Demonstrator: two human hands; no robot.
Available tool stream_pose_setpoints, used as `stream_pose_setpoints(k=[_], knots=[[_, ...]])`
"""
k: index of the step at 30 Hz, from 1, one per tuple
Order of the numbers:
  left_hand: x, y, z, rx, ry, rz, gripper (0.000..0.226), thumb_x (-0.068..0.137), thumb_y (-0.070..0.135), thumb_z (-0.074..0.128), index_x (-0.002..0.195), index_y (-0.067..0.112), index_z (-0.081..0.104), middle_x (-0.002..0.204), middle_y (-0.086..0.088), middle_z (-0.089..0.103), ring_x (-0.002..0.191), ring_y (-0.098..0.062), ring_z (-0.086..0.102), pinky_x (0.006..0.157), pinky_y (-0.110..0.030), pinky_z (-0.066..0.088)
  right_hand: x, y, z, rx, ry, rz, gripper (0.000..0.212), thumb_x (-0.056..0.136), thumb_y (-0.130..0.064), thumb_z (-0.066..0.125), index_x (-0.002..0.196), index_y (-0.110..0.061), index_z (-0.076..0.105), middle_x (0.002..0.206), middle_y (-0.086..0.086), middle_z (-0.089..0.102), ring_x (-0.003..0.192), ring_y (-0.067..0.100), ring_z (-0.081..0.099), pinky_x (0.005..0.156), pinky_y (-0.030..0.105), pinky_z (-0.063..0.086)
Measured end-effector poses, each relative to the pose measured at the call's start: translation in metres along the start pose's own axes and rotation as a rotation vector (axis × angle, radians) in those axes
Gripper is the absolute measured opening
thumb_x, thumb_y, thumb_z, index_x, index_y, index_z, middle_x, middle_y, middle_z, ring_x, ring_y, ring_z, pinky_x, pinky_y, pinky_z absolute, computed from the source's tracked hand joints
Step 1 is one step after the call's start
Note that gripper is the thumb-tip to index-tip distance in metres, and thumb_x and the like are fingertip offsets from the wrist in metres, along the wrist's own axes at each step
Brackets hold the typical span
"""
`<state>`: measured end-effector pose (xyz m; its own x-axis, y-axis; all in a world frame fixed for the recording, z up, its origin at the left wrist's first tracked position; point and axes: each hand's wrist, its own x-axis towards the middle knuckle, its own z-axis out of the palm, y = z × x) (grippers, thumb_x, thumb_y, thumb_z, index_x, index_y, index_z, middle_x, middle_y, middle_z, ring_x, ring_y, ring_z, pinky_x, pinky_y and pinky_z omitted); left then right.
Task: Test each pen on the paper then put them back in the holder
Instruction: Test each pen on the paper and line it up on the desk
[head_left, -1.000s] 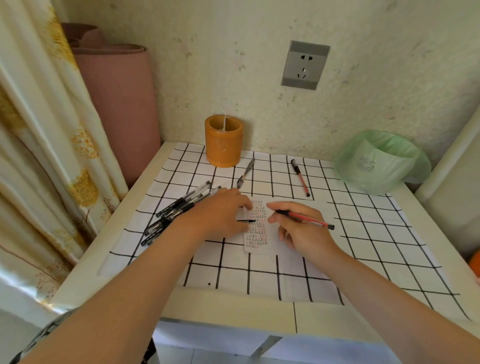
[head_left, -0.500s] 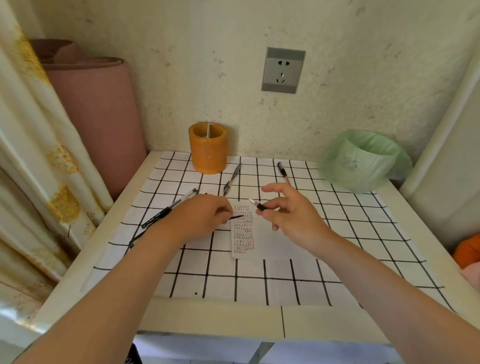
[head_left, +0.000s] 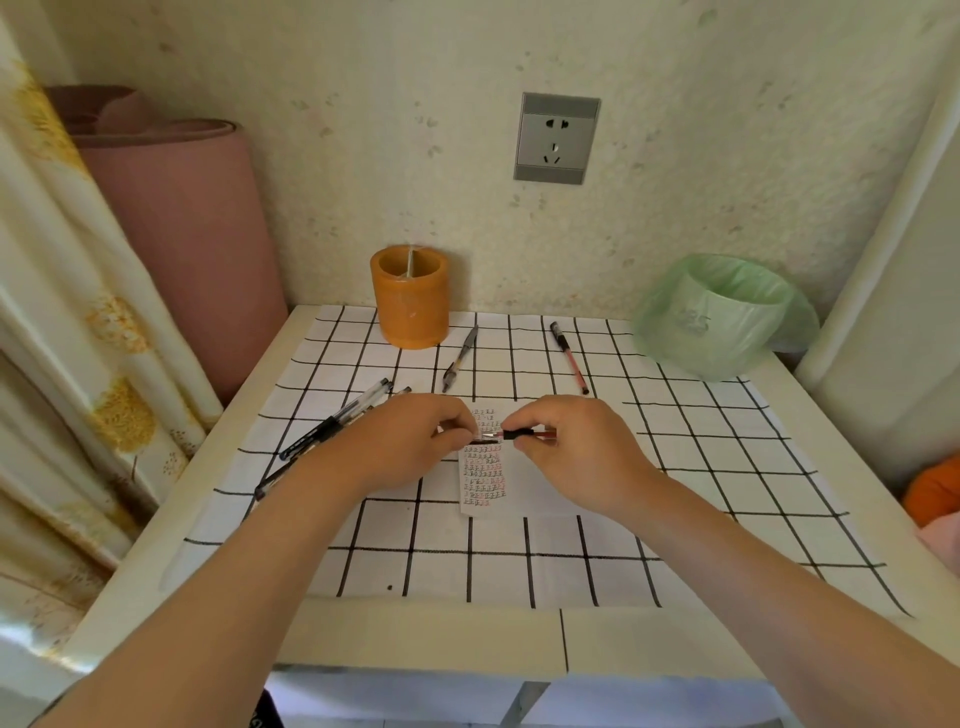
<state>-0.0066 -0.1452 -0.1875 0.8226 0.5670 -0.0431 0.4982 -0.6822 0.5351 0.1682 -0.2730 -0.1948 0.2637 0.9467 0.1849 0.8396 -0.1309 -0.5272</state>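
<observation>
The surface (head_left: 675, 519), under a grid cloth, carries everything. At 2 o'clock stands the bin (head_left: 727, 317), lined with a thin green bag. I see nothing inside it, though its bottom is hidden from here. At 11 o'clock is the holder (head_left: 410, 301), an orange cylinder with a divider across its mouth. No pen stands in it, so every pen has yet to go back.

The paper (head_left: 483, 478) lies at the centre, a light, floppy slip already filled with rows of small marks. I expect it slides under a pen tip unless a hand pins it flat.

Both hands meet just above its far end. The left hand (head_left: 410, 441) and right hand (head_left: 571, 452) each have curled fingers (head_left: 524, 415) pinching the held pen (head_left: 540, 433), a red barrel with a black collar lying level between them. The right pinches at the collar, the left at the other end. I cannot tell whether a cap is going on or coming off. A thin black piece (head_left: 483, 442) shows just below the left fingertips; what it is I cannot say.

The black pens (head_left: 332, 423) lie bunched at 9 o'clock, partly under the left forearm. A grey pen (head_left: 460, 358) lies at 12 and a red pen (head_left: 570, 358) at 1, well apart from each other. All look light, stiff and smooth, likely to roll. They are best pinched mid-barrel and dropped tip-down into the holder.
</observation>
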Motion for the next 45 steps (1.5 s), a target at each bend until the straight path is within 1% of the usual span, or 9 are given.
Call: stream_pose_setpoints(k=[6, 9, 14, 24, 28, 31, 38, 41, 45], knots=[[0.000, 0.003, 0.003, -0.053, -0.031, 0.006, 0.011, 0.095, 0.033, 0.061, 0.099, 0.035, 0.071, 0.088, 0.018, 0.068, 0.084, -0.001, 0.062, 0.081, -0.031, 0.054, -0.002, -0.001, 0.005, 0.008, -0.069, -0.100, 0.024, 0.091, -0.021, 0.061, 0.109, -0.031, 0.074, 0.103, -0.016, 0.072, 0.094, 0.003, 0.063, 0.084, 0.028, 0.053], [0.000, 0.009, 0.006, -0.143, -0.078, -0.008, 0.009, 0.092, 0.032, 0.065, 0.087, 0.037, 0.072, 0.082, 0.011, 0.071, 0.074, -0.003, 0.061, 0.075, -0.033, 0.053, -0.006, -0.003, 0.005, -0.173, -0.096, -0.152, 0.028, 0.085, -0.049, 0.050, 0.093, -0.030, 0.069, 0.076, -0.013, 0.065, 0.077, 0.006, 0.053, 0.064, 0.030, 0.043], [-0.004, 0.028, 0.013, -0.336, -0.176, -0.066, 0.008, 0.085, 0.031, 0.071, 0.084, 0.026, 0.078, 0.080, 0.007, 0.075, 0.075, -0.007, 0.067, 0.076, -0.025, 0.052, -0.006, -0.010, 0.009, -0.518, -0.052, -0.198, 0.068, 0.066, -0.089, 0.040, 0.051, -0.023, 0.044, 0.047, -0.009, 0.042, 0.055, 0.012, 0.039, 0.062, 0.030, 0.028], [0.002, 0.035, 0.008, -0.397, -0.233, -0.122, 0.015, 0.084, 0.028, 0.073, 0.085, 0.014, 0.078, 0.075, -0.006, 0.072, 0.066, -0.001, 0.060, 0.068, -0.019, 0.048, -0.005, -0.012, 0.011, -0.421, -0.028, -0.114, 0.062, 0.072, -0.072, 0.058, 0.054, -0.013, 0.055, 0.040, -0.004, 0.041, 0.041, 0.012, 0.040, 0.043, 0.023, 0.030], [0.006, 0.028, 0.003, -0.332, -0.128, -0.141, 0.014, 0.087, 0.033, 0.070, 0.084, 0.021, 0.076, 0.082, -0.002, 0.075, 0.074, -0.014, 0.066, 0.084, -0.037, 0.056, -0.002, -0.004, 0.005, -0.238, -0.113, -0.160, 0.041, 0.078, -0.068, 0.060, 0.088, -0.029, 0.059, 0.079, -0.014, 0.056, 0.074, 0.006, 0.053, 0.063, 0.026, 0.042], [0.009, 0.020, -0.007, -0.323, 0.046, -0.189, 0.011, 0.092, 0.033, 0.064, 0.090, 0.025, 0.072, 0.088, 0.003, 0.073, 0.080, -0.016, 0.067, 0.073, -0.032, 0.056, 0.003, 0.016, 0.000, -0.134, -0.050, -0.181, 0.028, 0.089, -0.028, 0.065, 0.116, -0.020, 0.060, 0.106, -0.008, 0.051, 0.100, 0.010, 0.050, 0.088, 0.028, 0.046], [0.028, 0.022, -0.001, -0.447, 0.338, -0.237, 0.026, 0.094, 0.029, 0.064, 0.119, 0.022, 0.060, 0.096, 0.007, 0.069, 0.089, -0.012, 0.066, 0.068, -0.021, 0.047, 0.011, 0.041, -0.012, -0.090, 0.052, -0.028, 0.020, 0.095, -0.011, 0.061, 0.113, -0.014, 0.071, 0.098, -0.002, 0.054, 0.087, 0.014, 0.054, 0.086, 0.027, 0.044], [0.036, 0.024, 0.012, -0.378, 0.315, -0.224, 0.053, 0.094, 0.035, 0.064, 0.140, 0.029, 0.040, 0.104, 0.017, 0.062, 0.100, -0.008, 0.061, 0.079, -0.029, 0.048, 0.024, 0.055, -0.019, -0.082, 0.172, 0.123, 0.019, 0.096, -0.014, 0.058, 0.108, -0.016, 0.073, 0.096, 0.004, 0.058, 0.085, 0.021, 0.055, 0.075, 0.031, 0.043], [0.043, 0.025, 0.029, -0.113, 0.165, -0.118, 0.050, 0.093, 0.041, 0.063, 0.139, 0.033, 0.045, 0.123, 0.014, 0.057, 0.111, -0.010, 0.056, 0.089, -0.030, 0.048, 0.043, 0.084, -0.027, -0.124, 0.255, 0.313, 0.020, 0.095, -0.016, 0.056, 0.103, -0.014, 0.075, 0.096, 0.012, 0.068, 0.082, 0.029, 0.063, 0.072, 0.036, 0.053]])
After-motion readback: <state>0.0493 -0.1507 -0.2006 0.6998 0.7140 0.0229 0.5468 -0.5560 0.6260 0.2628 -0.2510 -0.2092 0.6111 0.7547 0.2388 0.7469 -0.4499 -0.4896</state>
